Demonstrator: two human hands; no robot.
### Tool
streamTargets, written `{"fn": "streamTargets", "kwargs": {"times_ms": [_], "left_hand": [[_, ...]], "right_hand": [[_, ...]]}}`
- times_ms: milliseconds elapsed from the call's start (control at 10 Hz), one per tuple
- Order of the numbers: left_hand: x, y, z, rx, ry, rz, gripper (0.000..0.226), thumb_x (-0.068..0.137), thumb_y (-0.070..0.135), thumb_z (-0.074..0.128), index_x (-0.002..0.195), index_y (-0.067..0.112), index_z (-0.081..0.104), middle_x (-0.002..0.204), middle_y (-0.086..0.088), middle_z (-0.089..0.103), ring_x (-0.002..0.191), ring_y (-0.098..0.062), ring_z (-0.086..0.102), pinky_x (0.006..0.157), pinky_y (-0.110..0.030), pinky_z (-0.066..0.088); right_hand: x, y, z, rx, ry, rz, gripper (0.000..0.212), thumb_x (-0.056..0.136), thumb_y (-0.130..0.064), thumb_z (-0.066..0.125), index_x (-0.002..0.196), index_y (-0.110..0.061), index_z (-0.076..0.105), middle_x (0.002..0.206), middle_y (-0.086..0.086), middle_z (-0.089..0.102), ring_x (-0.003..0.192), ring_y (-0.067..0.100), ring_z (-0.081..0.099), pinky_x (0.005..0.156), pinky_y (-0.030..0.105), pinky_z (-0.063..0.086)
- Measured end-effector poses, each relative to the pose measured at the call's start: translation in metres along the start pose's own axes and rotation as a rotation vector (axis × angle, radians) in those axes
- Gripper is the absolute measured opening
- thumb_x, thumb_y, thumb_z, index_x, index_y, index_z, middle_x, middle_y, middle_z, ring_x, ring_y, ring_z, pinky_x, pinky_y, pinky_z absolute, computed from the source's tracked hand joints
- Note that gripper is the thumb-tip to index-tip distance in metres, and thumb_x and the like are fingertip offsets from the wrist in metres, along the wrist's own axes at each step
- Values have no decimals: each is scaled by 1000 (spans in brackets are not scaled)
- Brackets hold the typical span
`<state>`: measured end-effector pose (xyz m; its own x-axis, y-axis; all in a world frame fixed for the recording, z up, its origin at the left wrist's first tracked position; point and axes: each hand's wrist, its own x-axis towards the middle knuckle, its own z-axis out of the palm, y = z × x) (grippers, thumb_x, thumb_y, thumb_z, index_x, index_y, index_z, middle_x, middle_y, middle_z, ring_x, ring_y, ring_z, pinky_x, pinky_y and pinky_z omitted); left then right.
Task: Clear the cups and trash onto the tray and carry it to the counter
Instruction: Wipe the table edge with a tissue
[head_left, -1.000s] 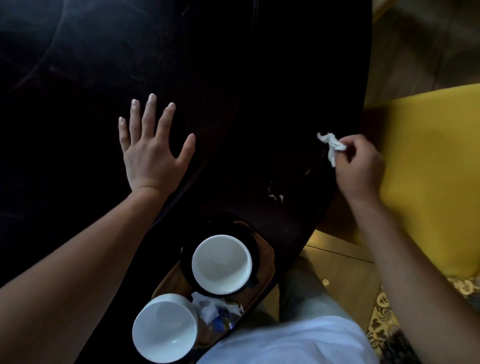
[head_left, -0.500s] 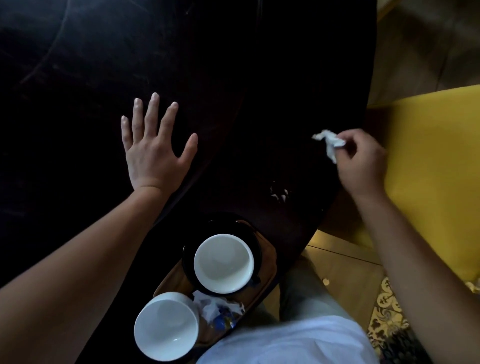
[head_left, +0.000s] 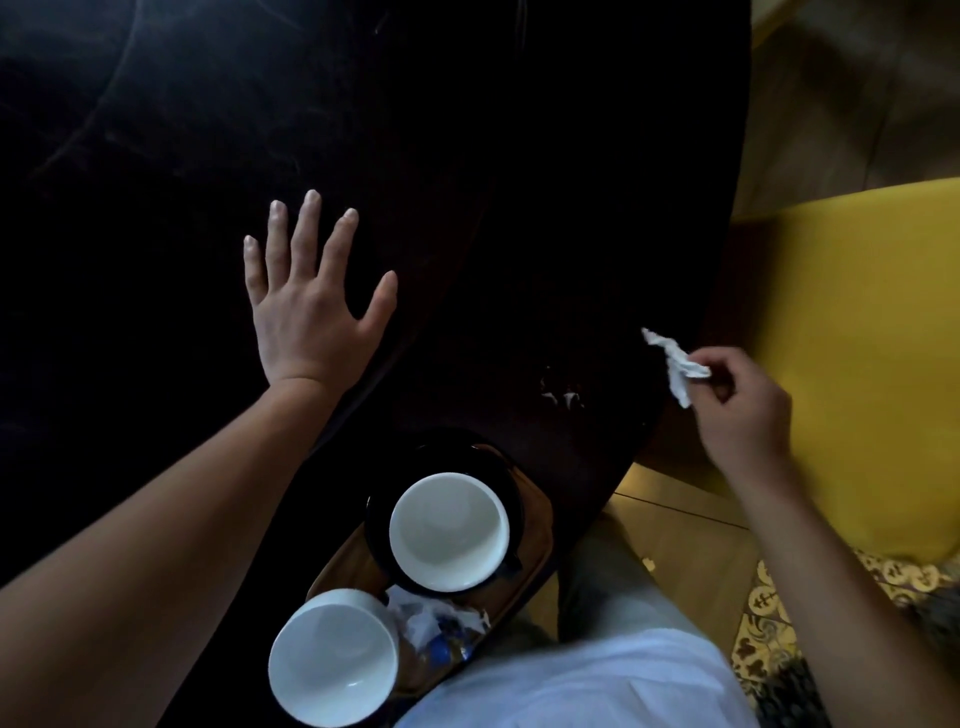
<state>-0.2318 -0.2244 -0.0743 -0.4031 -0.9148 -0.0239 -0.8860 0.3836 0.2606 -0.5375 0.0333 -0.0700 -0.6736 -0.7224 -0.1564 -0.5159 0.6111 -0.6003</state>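
My right hand (head_left: 740, 402) pinches a crumpled white paper scrap (head_left: 675, 364) above the right edge of the dark table (head_left: 467, 156). My left hand (head_left: 306, 306) lies flat on the tabletop with its fingers spread. A wooden tray (head_left: 532, 540) sits at the table's near edge. On the tray stands a white cup (head_left: 449, 530) on a black saucer (head_left: 441, 457). A second white cup (head_left: 332, 660) stands nearer to me. Crumpled wrappers (head_left: 436, 623) lie between the two cups.
Small white crumbs (head_left: 563, 395) lie on the table between the tray and my right hand. A yellow seat (head_left: 857, 338) stands right of the table. Wooden floor (head_left: 675, 545) and a patterned rug (head_left: 769, 623) show below.
My right hand has carried the paper scrap a little toward me along the table's right edge. My left hand has stayed flat in place.
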Motion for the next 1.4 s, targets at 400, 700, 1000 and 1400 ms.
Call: {"fn": "streamTargets", "kwargs": {"times_ms": [400, 700, 1000, 1400], "left_hand": [[0, 1, 0, 5, -8, -2, 69, 100, 61, 42, 159, 25, 34, 172, -3, 15, 159, -28, 5, 127, -53, 2], [0, 1, -2, -6, -13, -2, 69, 100, 61, 42, 159, 25, 34, 172, -3, 15, 160, -27, 4, 128, -53, 1], [1, 1, -1, -1, -10, -4, 69, 101, 60, 43, 159, 25, 34, 172, -3, 15, 160, -28, 4, 128, -53, 1], [0, 2, -2, -2, -18, -9, 69, 100, 60, 42, 159, 25, 34, 172, -3, 15, 160, -27, 4, 128, -53, 1]], "right_hand": [[-83, -30, 48, -80, -260, -144, 25, 82, 1, 69, 98, -19, 70, 87, -15, 64, 63, -9, 49, 59, 6, 33], [-59, -1, 17, 17, -31, 38, 21, 85, -1, 71, 99, -17, 68, 79, -1, 67, 67, 18, 63, 57, 33, 49], [-84, -33, 45, -71, -205, -21, 18, 82, 0, 71, 89, -16, 66, 61, -22, 42, 57, -10, 40, 51, 14, 28], [-112, -30, 36, -131, -271, -60, 29, 80, 2, 72, 94, -23, 70, 77, -19, 51, 59, -8, 43, 51, 9, 23]]}}
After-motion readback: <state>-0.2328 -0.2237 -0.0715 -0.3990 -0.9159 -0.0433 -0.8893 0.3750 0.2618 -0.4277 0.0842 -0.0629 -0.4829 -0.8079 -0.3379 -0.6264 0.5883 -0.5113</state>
